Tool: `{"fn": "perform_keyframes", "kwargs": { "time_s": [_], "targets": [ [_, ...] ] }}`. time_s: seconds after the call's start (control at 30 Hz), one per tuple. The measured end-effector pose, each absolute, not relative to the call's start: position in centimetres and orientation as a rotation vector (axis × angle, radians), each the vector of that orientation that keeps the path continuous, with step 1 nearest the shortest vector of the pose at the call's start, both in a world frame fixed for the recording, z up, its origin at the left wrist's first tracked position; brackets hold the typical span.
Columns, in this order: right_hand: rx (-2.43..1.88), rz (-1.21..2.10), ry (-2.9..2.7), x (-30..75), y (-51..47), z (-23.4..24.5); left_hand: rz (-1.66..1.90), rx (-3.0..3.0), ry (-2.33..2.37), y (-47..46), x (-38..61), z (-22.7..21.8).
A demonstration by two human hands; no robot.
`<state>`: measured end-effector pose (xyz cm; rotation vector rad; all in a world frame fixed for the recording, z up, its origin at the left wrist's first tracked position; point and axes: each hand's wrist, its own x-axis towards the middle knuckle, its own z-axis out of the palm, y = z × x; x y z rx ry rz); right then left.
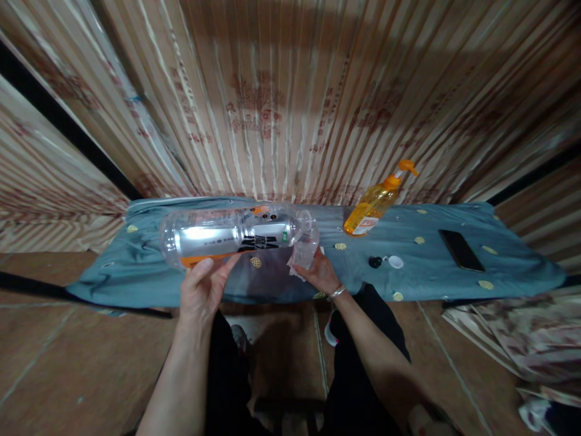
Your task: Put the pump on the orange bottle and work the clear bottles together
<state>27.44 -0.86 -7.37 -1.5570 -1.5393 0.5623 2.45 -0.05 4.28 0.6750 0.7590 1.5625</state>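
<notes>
My left hand point(204, 287) grips a large clear plastic bottle point(227, 235) with an orange and black label, held on its side with its mouth pointing right. The mouth meets the top of a small clear bottle point(306, 245) that my right hand point(320, 272) holds upright over the blue-grey cloth point(136, 266). A bit of white paper sits under my right hand's fingers.
An orange pump bottle point(374, 206) stands on the cloth at the right. Near it lie a small black cap point(374, 261), a white cap point(396, 261) and a black phone point(460, 249). Striped wooden panels rise behind. Patterned boards lie on the floor at far right.
</notes>
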Motion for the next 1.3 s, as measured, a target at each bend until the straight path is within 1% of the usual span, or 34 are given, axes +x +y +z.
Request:
{"fn": "perform_keyframes", "kwargs": {
  "time_s": [0.47, 0.73, 1.3],
  "targets": [
    [-1.555, 0.585, -1.537, 27.43, -0.95, -7.14, 1.570, 0.698, 0.726, 0.00, 2.69, 4.32],
    [-1.565, 0.536, -1.556, 27.51, -0.90, -7.51, 1.556, 0.712, 0.740, -0.08, 2.49, 4.30],
    [-1.547, 0.606, -1.524, 27.30, -0.97, -6.78, 1.568, 0.688, 0.736, -0.01, 2.63, 4.32]
  ]
}}
